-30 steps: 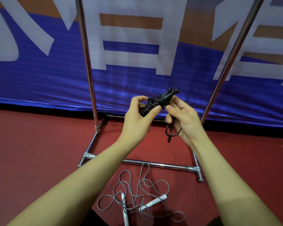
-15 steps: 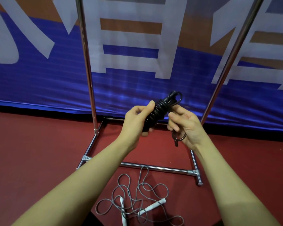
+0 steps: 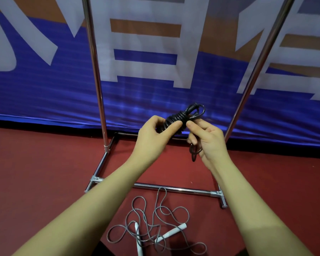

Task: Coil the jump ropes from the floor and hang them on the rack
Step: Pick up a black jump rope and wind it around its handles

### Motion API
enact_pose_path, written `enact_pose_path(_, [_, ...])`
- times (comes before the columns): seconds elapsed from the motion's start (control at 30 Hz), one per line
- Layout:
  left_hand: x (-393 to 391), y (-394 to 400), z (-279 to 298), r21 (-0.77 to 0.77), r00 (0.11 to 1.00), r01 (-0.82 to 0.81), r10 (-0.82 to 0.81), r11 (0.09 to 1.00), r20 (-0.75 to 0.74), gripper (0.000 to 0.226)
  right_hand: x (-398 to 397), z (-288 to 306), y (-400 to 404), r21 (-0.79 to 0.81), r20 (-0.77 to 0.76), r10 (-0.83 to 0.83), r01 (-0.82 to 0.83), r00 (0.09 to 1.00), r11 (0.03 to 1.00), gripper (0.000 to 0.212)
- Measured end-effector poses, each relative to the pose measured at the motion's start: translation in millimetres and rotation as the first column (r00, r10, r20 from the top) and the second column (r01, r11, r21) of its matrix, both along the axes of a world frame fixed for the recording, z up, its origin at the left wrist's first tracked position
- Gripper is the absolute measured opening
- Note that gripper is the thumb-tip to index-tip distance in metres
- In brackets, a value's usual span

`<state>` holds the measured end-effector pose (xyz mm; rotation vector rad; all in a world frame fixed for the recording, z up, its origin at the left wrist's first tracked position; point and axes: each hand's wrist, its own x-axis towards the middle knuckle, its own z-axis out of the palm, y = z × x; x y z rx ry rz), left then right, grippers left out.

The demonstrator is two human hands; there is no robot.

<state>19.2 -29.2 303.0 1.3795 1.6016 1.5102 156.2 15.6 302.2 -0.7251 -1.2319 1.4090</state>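
Note:
A black jump rope (image 3: 181,116) is wound into a tight bundle and held up in front of the rack. My left hand (image 3: 153,137) grips the bundle's lower end between thumb and fingers. My right hand (image 3: 207,139) pinches the bundle near its middle, and a short loop of black cord hangs below that palm. A grey jump rope (image 3: 153,224) with white handles lies loose and tangled on the red floor below my arms. The chrome rack (image 3: 97,80) stands just beyond, its two uprights on either side of my hands; its top bar is out of view.
The rack's base bar (image 3: 174,188) runs across the floor between me and the wall. A blue, white and brown banner (image 3: 44,89) covers the wall behind. Red floor (image 3: 35,172) stretches to the left and right of the rack.
The black bundle first dropped a little, then stayed at about the same height. My left thumb now lies across the coils, and my right fingers have closed in on the bundle's middle.

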Motion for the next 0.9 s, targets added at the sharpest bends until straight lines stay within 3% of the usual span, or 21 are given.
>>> enact_pose_path(0.13, [11.5,-6.2,-5.4,0.028,0.945,-0.102,0.106,0.994,-0.310,0.035,-4.5,0.6,-2.6,-0.039,0.024,0.027,-0.026,0.999,0.999,0.017])
enact_pose_path(0.23, [7.4,-6.1,-1.0,0.012,0.914,-0.148,0.141,0.989,-0.381,0.038,-1.2,4.0,-5.7,-0.011,0.045,0.128,-0.128,0.991,0.992,0.023])
enact_pose_path(0.37, [5.6,-2.0,3.7,-0.064,0.981,-0.097,0.084,0.993,-0.173,0.043,0.6,3.5,-4.8,-0.007,0.007,0.195,-0.195,0.981,0.981,0.033])
enact_pose_path(0.47, [2.0,2.7,9.5,-0.132,0.997,-0.004,0.015,0.991,0.080,0.054,5.1,2.1,-0.1,-0.004,-0.044,0.248,-0.248,0.968,0.969,0.040])
enact_pose_path(0.6, [1.5,-1.1,12.8,-0.201,0.901,0.284,-0.190,0.938,0.391,0.057,13.1,0.8,6.5,0.010,-0.098,0.315,-0.315,0.944,0.949,0.067])
enact_pose_path(0.7, [1.8,-3.3,10.4,-0.232,0.753,0.550,-0.357,0.802,0.553,0.066,16.3,1.0,9.4,0.002,-0.038,0.290,-0.291,0.956,0.957,0.057])
enact_pose_path(0.77, [-0.4,-4.2,10.4,-0.203,0.717,0.626,-0.453,0.753,0.530,0.063,16.4,2.9,7.8,-0.002,-0.020,0.253,-0.253,0.967,0.968,0.048])
enact_pose_path(0.83, [-0.6,-7.3,12.2,-0.190,0.771,0.600,-0.498,0.777,0.398,0.045,15.5,4.9,5.2,-0.020,-0.051,0.214,-0.215,0.975,0.976,0.038])
enact_pose_path(0.9, [1.6,-8.5,12.4,-0.205,0.860,0.484,-0.418,0.851,0.294,0.035,14.1,6.7,2.3,-0.037,-0.050,0.203,-0.205,0.978,0.978,0.031])
